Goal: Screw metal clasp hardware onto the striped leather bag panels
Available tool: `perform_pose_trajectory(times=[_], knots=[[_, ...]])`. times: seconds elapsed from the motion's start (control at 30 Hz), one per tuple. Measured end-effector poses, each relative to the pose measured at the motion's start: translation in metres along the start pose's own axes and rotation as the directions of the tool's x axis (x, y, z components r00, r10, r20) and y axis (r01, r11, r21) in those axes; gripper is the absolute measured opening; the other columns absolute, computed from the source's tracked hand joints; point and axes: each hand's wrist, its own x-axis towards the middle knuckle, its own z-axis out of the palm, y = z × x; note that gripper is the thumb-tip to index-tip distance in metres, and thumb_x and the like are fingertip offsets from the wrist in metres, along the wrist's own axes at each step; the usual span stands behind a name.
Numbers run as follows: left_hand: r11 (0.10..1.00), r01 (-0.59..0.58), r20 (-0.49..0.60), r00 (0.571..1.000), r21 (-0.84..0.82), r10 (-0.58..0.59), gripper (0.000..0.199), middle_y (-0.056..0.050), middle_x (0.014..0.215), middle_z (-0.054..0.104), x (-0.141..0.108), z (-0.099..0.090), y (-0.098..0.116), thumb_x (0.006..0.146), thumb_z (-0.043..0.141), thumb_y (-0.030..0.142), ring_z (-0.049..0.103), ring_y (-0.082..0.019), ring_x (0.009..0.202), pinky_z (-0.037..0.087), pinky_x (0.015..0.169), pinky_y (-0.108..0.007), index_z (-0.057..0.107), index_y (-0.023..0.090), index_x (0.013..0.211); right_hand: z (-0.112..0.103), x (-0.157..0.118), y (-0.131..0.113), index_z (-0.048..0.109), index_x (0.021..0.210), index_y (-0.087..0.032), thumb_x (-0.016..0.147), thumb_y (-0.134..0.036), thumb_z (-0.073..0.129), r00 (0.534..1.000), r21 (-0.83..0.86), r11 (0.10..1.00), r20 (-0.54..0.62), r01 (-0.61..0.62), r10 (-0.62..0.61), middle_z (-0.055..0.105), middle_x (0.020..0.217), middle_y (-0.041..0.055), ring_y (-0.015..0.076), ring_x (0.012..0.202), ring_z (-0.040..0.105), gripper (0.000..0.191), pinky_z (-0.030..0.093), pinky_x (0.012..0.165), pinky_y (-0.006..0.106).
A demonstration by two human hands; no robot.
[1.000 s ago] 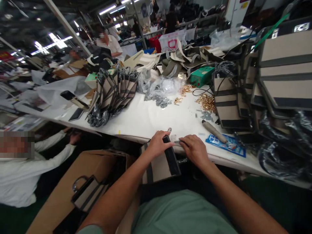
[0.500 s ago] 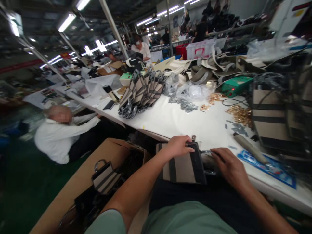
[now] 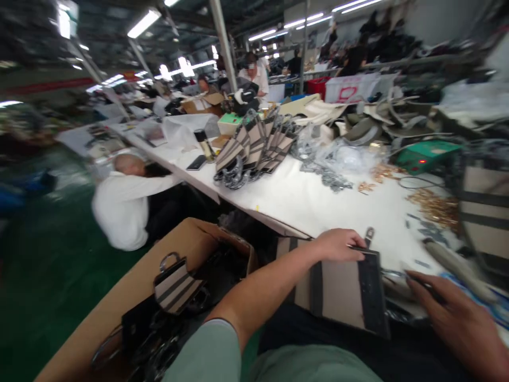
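A striped beige-and-black handbag [image 3: 342, 292] lies tilted over my lap at the table's front edge. My left hand [image 3: 342, 245] is closed over its upper edge, near a small metal-tipped strap tab [image 3: 369, 236] that sticks up. To the right of the bag, my right hand [image 3: 457, 313] is closed round a slim dark-handled tool [image 3: 431, 291]; its kind is not clear. The metallic part between this hand and the bag is blurred. A plastic-wrapped handle [image 3: 405, 310] shows below, beside the bag's dark end.
A cardboard box [image 3: 131, 289] with bags stands at my left. On the white table [image 3: 302, 199] are stacked striped bags [image 3: 254, 140], gold metal pieces [image 3: 433, 207], a green device [image 3: 427, 156] and a grey-handled tool [image 3: 457, 265]. A person in white [image 3: 123, 207] crouches at the left.
The camera view has swung left, so the scene sits farther right. My left hand stays on the bag, which shows more of its striped face. The crouching person's head has lowered.
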Motion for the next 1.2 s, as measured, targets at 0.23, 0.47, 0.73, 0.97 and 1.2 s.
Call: perform_pose_trajectory(times=[0.23,0.47,0.73,0.97,1.2], knots=[[1.000,-0.003,-0.056,0.998,0.027,0.004,0.018,-0.003,0.094,0.075,0.033,0.008,-0.023,0.075,0.074,0.021,0.069,-0.021,0.090,0.051,0.078,-0.030,0.069,0.019,0.092,0.002,0.002,-0.039,0.073,0.111,-0.023,0.100,-0.042,0.053,0.996,-0.176,0.980,-0.031,-0.091,0.087,0.074,0.107,0.0094,0.0265,0.099,0.070,0.029,0.055,0.091,0.042],[0.998,0.005,0.032,0.999,0.065,-0.007,0.017,0.000,0.078,0.074,0.069,0.007,-0.029,0.071,0.077,0.020,0.068,-0.016,0.072,0.050,0.064,-0.025,0.072,0.018,0.086,0.011,0.030,-0.048,0.070,0.125,-0.024,0.095,-0.035,0.065,0.987,-0.248,0.962,-0.087,0.112,-0.137,0.068,0.129,0.0115,0.0302,0.116,0.062,0.032,0.050,0.101,0.049],[0.975,0.018,-0.074,0.997,0.223,-0.002,0.011,-0.004,0.099,0.077,0.056,0.003,-0.009,0.078,0.077,0.025,0.069,-0.025,0.097,0.054,0.087,-0.038,0.076,0.021,0.089,0.033,0.053,-0.041,0.078,0.109,-0.025,0.097,-0.034,0.066,0.998,-0.162,0.985,0.018,0.061,-0.058,0.077,0.107,0.0056,0.0241,0.099,0.067,0.019,0.052,0.088,0.040],[0.776,-0.181,-0.229,0.893,0.605,0.387,0.032,-0.007,0.135,0.068,-0.019,0.040,-0.021,0.099,0.054,0.026,0.055,-0.027,0.127,0.041,0.116,-0.051,0.067,0.019,0.127,0.032,0.051,-0.047,0.079,0.109,-0.027,0.099,-0.036,0.063,0.998,-0.229,0.971,0.025,0.065,-0.061,0.077,0.109,0.0051,0.0238,0.100,0.067,0.021,0.048,0.088,0.040],[0.761,-0.104,-0.239,0.914,0.640,0.326,0.046,-0.005,0.155,0.053,-0.026,0.059,-0.028,0.100,0.050,0.027,0.047,-0.027,0.140,0.032,0.125,-0.054,0.054,0.021,0.146,0.031,0.054,-0.047,0.078,0.110,-0.025,0.101,-0.036,0.060,0.997,-0.257,0.963,0.044,0.076,-0.067,0.076,0.110,0.0062,0.0248,0.101,0.067,0.023,0.049,0.091,0.040]])
